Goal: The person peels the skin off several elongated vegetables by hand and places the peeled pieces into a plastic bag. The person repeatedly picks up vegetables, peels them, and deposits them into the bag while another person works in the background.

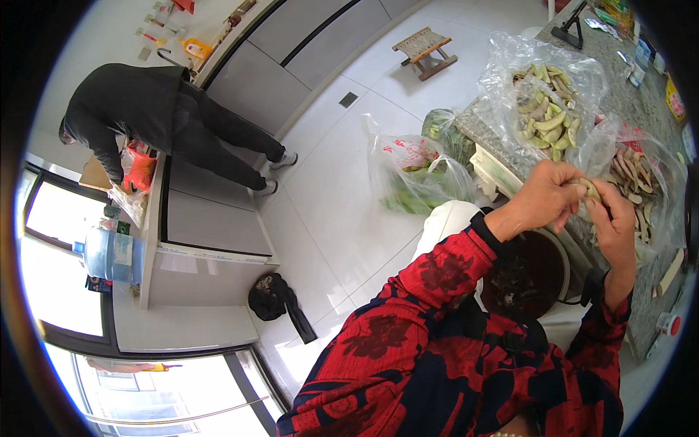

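Note:
Both hands meet over the edge of the grey stone counter, at a pale broad bean pod [590,187]. My left hand [549,199] pinches one end between thumb and fingers. At its other side, my right hand [614,221] has thumb and fingers closed on the same pod. Beyond my hands, a clear plastic bag holds many greenish pods [551,123]. A second clear bag, right of my right hand, contains browner, split-looking pods [633,169]. Below my hands stands a dark round bucket [554,273] with dark scraps inside.
Bagged green vegetables [418,185] lie on the tiled floor, left of the counter [622,87]. A small folding stool [423,49] stands farther off. Another person [131,104] in dark clothes bends over a worktop at left. A black bag [270,297] rests on the floor.

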The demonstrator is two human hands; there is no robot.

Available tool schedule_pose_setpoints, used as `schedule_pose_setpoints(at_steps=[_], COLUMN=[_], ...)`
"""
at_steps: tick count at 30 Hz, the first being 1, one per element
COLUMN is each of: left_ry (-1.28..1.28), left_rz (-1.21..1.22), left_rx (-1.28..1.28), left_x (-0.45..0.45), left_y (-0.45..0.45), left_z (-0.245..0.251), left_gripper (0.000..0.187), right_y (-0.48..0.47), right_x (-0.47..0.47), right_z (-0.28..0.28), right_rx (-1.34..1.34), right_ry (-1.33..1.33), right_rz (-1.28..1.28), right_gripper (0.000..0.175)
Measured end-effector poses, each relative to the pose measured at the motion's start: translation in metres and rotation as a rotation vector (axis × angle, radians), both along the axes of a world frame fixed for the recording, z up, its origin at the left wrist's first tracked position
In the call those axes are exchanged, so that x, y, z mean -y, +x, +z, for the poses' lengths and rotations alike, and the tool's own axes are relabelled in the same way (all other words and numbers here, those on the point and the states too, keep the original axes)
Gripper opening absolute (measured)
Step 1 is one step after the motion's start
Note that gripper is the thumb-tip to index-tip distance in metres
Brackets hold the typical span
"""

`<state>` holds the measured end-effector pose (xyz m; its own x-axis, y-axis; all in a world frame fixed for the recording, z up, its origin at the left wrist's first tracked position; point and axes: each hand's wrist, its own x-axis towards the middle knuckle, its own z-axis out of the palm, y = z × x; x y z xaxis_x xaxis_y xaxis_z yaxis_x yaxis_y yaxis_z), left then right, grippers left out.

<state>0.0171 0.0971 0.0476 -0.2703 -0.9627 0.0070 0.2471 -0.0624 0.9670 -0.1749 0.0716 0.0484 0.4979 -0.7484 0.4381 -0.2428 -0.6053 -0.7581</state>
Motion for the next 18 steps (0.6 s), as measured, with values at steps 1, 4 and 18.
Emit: schedule_pose_setpoints(at_steps=[1,4,18], left_ry=[0.002,0.021,0.115], left_rz=[0.014,0.034,-0.062], left_rx=[0.008,0.011,-0.018], left_x=[-0.001,-0.005,-0.013], left_y=[-0.002,-0.006,0.004], left_z=[0.002,0.007,0.01], left_gripper=[0.014,0.015,0.028], right_y=[-0.001,-0.002,-0.026], right_x=[-0.001,-0.005,-0.017], right_z=[0.002,0.003,0.019], right_rx=[-0.016,0.036,0.001], right_ry=[0.021,0.011,-0.008], right_rz=[-0.003,-0.034,-0.078], right_gripper=[0.022,0.021,0.008])
